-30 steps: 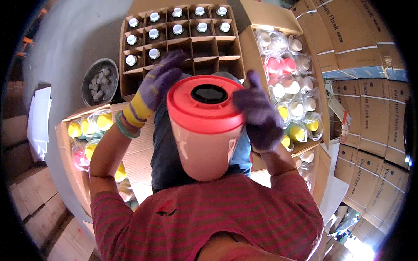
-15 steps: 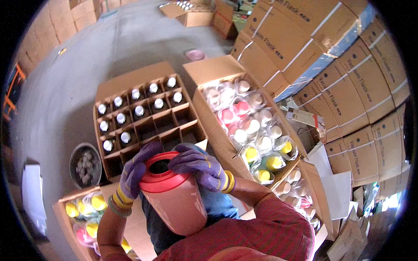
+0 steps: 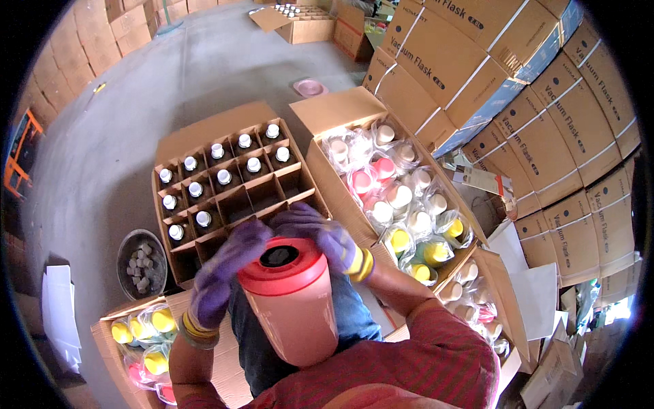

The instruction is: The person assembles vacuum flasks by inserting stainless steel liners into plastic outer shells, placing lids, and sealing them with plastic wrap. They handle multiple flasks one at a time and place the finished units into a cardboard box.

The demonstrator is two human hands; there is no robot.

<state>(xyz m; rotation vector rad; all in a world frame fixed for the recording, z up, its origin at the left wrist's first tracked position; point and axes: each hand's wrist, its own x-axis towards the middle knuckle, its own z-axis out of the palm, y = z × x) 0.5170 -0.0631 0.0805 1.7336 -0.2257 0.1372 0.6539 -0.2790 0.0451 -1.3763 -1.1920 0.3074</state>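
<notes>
A pink flask body (image 3: 293,320) with a red collar (image 3: 306,278) and a dark round opening stands tilted in my lap, between my jeans-clad thighs. Both my hands wear purple gloves with yellow cuffs. My left hand (image 3: 223,269) is beside the collar's left edge, slightly blurred, its fingers stretched toward the far side. Across the far right of the collar reaches my right hand (image 3: 315,234), fingers extended and loosely bent, not wrapped round anything. Whether the fingertips touch the collar is hard to see.
Ahead is a divided carton (image 3: 204,255) holding several dark bottle-shaped pieces with silvery-white tops. To its right, an open carton (image 3: 351,211) holds plastic-wrapped flasks. A bowl of small grey lumps (image 3: 141,290) sits at left. Strapped cartons (image 3: 449,75) are stacked at right.
My hands have loosened from the collar, the fingers straightening toward its far side. The flask stands more upright, a little to the right in view, and the whole scene has shifted slightly.
</notes>
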